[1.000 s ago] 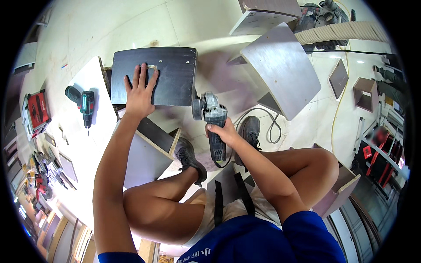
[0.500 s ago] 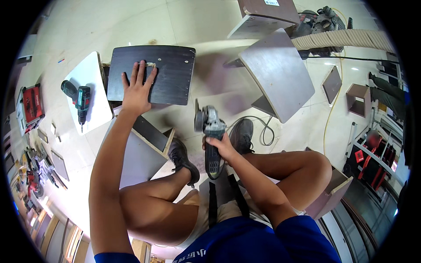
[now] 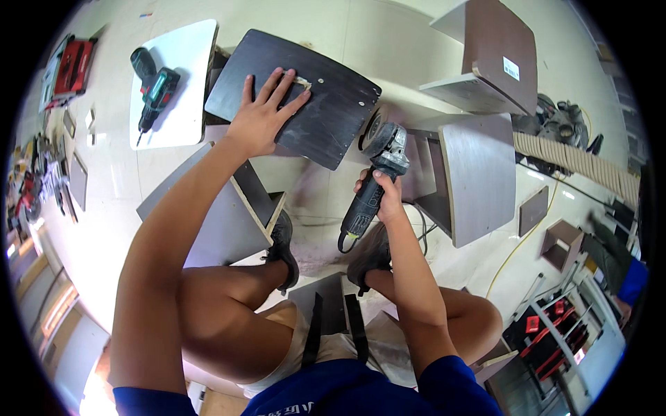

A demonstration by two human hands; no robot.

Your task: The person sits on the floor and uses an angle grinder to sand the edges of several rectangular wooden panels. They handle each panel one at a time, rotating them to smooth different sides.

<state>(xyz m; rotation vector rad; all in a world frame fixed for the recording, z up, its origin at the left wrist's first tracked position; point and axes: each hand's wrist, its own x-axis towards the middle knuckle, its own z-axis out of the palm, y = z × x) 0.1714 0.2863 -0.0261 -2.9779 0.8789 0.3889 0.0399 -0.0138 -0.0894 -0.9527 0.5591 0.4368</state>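
My left hand (image 3: 262,125) lies flat with spread fingers on a dark wooden panel (image 3: 326,104). The panel is tilted, and a chipped pale patch shows beside my fingertips. My right hand (image 3: 383,191) is wrapped round the body of an angle grinder (image 3: 368,201). The grinder's disc (image 3: 375,132) is close to the panel's right edge; whether it touches cannot be made out. Left of the panel, a green and black cordless drill (image 3: 157,93) rests on a white board (image 3: 187,69).
A grey box-shaped piece (image 3: 208,208) stands below my left forearm. To the right are a grey-topped piece (image 3: 479,180) and a brown one (image 3: 503,48). A ribbed hose (image 3: 576,150) and yellow cord (image 3: 517,258) run across the floor. Another person (image 3: 610,256) is at far right.
The grinder has moved up and right in my right hand, its disc closer to the panel's edge. The view has turned, so the panel appears rotated clockwise. My left hand stays on it.
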